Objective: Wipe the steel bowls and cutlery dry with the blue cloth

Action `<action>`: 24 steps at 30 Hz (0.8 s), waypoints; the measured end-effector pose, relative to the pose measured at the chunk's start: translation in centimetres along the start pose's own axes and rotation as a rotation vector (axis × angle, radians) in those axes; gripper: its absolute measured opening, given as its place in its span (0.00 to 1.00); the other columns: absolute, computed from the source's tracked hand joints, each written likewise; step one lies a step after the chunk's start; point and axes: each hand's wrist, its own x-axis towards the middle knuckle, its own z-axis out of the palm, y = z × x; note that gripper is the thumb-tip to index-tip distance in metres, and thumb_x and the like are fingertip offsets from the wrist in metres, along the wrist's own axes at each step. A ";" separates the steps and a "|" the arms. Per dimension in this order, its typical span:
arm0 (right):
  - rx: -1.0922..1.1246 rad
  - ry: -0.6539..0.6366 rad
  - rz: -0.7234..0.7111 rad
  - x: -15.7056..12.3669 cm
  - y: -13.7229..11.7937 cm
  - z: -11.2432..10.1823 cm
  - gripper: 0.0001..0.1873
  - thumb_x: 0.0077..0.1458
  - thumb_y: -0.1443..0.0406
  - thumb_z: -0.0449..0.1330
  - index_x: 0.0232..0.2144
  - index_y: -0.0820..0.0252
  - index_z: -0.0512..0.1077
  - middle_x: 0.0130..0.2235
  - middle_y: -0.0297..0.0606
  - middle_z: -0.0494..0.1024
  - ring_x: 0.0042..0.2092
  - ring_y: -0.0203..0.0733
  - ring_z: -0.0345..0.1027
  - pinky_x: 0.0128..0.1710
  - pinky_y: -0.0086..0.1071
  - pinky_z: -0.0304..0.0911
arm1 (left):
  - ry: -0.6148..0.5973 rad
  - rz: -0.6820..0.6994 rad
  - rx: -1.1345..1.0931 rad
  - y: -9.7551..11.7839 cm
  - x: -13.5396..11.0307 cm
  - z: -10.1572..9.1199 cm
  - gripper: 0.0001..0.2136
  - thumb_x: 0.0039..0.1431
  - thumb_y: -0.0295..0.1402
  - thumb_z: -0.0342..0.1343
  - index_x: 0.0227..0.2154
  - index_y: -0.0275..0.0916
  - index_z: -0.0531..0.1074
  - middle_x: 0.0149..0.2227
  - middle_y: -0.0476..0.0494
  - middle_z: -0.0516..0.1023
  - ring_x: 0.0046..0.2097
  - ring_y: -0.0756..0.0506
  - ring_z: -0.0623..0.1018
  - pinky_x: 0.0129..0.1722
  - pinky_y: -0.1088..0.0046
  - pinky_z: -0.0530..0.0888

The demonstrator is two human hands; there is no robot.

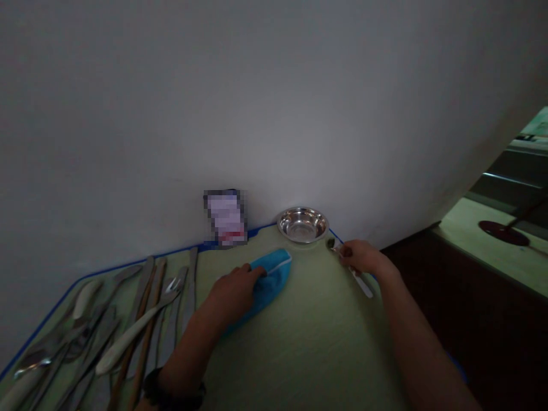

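My left hand point(233, 289) rests on a blue cloth point(270, 279) that lies on the pale green table point(317, 337), fingers curled over its near end. My right hand point(359, 257) grips a metal spoon point(331, 244) near the table's right edge, with the spoon's bowl pointing toward the wall and its handle running back under my palm. A shiny steel bowl point(302, 224) stands empty against the wall, just beyond and left of the spoon.
Several pieces of cutlery point(128, 325), knives, forks and spoons, lie in a row at the left. A small blurred card point(226, 218) leans on the white wall. The table has a blue edge; dark floor drops off at the right.
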 end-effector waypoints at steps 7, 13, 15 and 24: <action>-0.159 0.169 0.052 1.0 0.0 0.5 0.09 0.43 0.67 0.60 0.31 0.60 0.74 0.36 0.45 0.77 0.40 0.43 0.70 0.36 0.31 0.59 | 0.026 0.041 -0.034 -0.2 0.0 0.6 0.24 0.51 0.21 0.39 0.49 0.41 0.66 0.42 0.37 0.73 0.42 0.42 0.74 0.40 0.65 0.70; -0.198 0.217 0.106 1.2 0.3 0.6 0.10 0.45 0.62 0.59 0.30 0.62 0.75 0.35 0.49 0.78 0.39 0.48 0.71 0.35 0.34 0.59 | 0.033 0.035 -0.062 -0.6 0.0 0.7 0.23 0.52 0.22 0.40 0.49 0.43 0.66 0.42 0.40 0.73 0.42 0.44 0.74 0.42 0.68 0.69; -0.200 0.239 0.115 1.4 0.3 0.7 0.11 0.46 0.62 0.58 0.31 0.61 0.75 0.36 0.49 0.78 0.40 0.47 0.71 0.35 0.33 0.59 | 0.029 0.035 -0.065 -0.6 0.0 0.6 0.23 0.52 0.21 0.40 0.49 0.44 0.66 0.42 0.40 0.73 0.42 0.44 0.74 0.42 0.68 0.69; -0.180 0.295 0.121 2.0 0.7 1.0 0.11 0.47 0.60 0.58 0.31 0.61 0.75 0.35 0.45 0.78 0.37 0.43 0.71 0.33 0.30 0.60 | -0.008 0.026 -0.066 -0.7 0.2 0.6 0.22 0.53 0.24 0.41 0.50 0.42 0.65 0.43 0.38 0.72 0.43 0.41 0.74 0.40 0.64 0.70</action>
